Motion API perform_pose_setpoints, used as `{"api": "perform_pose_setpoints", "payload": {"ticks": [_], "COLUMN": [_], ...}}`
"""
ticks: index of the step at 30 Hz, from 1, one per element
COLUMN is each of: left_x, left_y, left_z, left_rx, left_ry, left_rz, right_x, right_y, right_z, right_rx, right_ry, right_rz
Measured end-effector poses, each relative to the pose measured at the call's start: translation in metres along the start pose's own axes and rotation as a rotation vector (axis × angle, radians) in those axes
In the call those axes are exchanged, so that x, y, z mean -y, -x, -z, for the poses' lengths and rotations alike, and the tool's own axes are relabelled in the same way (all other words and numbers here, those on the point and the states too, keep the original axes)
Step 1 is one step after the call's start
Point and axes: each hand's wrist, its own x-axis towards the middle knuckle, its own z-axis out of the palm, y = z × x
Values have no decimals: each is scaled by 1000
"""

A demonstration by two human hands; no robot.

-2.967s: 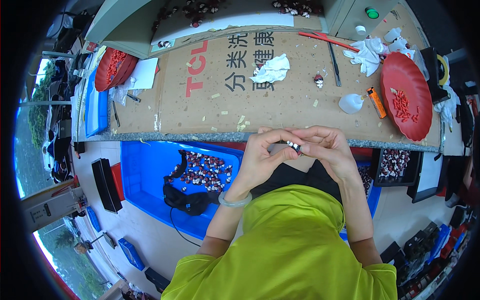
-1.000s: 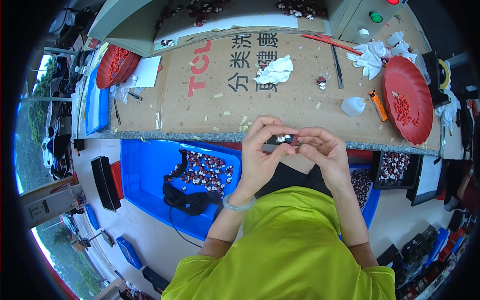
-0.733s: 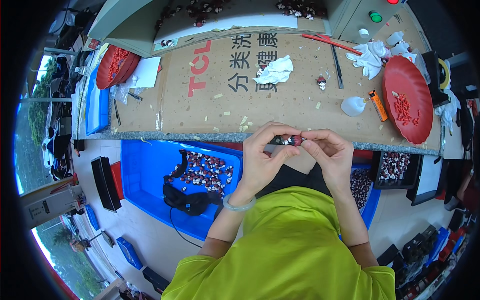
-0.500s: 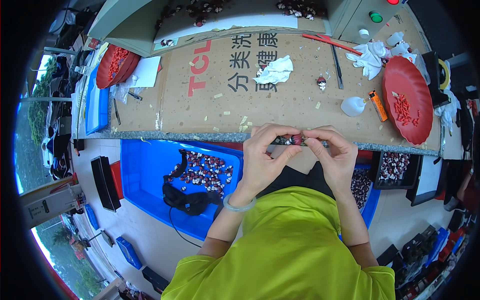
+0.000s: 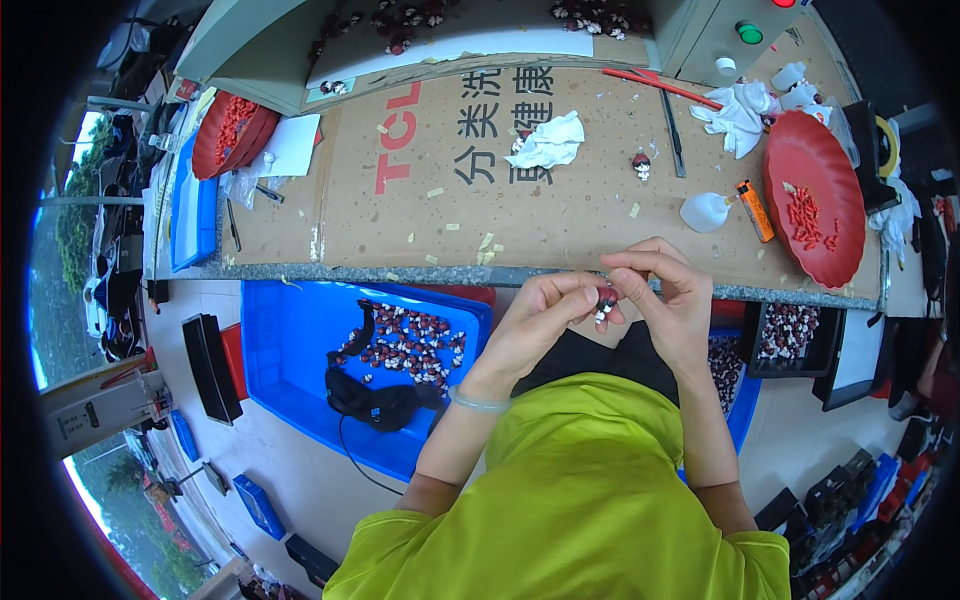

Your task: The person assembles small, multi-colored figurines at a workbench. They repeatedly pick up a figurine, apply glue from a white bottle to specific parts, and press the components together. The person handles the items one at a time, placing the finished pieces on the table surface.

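Observation:
At the front edge of the bench I hold a small figurine (image 5: pixel 606 298) with a dark red, rounded head and a white and black lower part. It hangs head up between the thumb and fingers of my left hand (image 5: pixel 540 320). My right hand (image 5: pixel 672 300) pinches close above the figurine's head; whatever tiny part lies between those fingertips is too small to make out. Another figurine of the same kind (image 5: pixel 641 165) lies on the cardboard bench cover (image 5: pixel 370 220), beyond my right hand.
Right on the bench are a red scalloped dish (image 5: pixel 848 240) of small red pieces, an orange tube (image 5: pixel 756 212), a white bottle (image 5: pixel 706 212) and a dark slim tool (image 5: pixel 675 140). A crumpled tissue (image 5: pixel 552 142) lies mid-bench. Below left, a blue bin (image 5: pixel 290 350) holds many figurines.
The figurine has turned from lying sideways to head up, slightly lower. My left hand has shifted down, and my right fingers have moved to the top of its head.

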Motion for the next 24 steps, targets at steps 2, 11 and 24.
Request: {"api": "perform_pose_setpoints", "payload": {"ticks": [2, 11, 24], "left_x": [1, -7, 118], "left_y": [-2, 15, 190], "left_z": [0, 14, 242], "left_rx": [5, -88, -1081], "left_ry": [14, -75, -1061], "left_rz": [4, -32, 442], "right_x": [-1, 1, -49], "right_y": [0, -2, 18], "right_z": [1, 0, 51], "right_rx": [0, -49, -811], "right_ry": [2, 39, 275], "right_rz": [4, 34, 267]}}
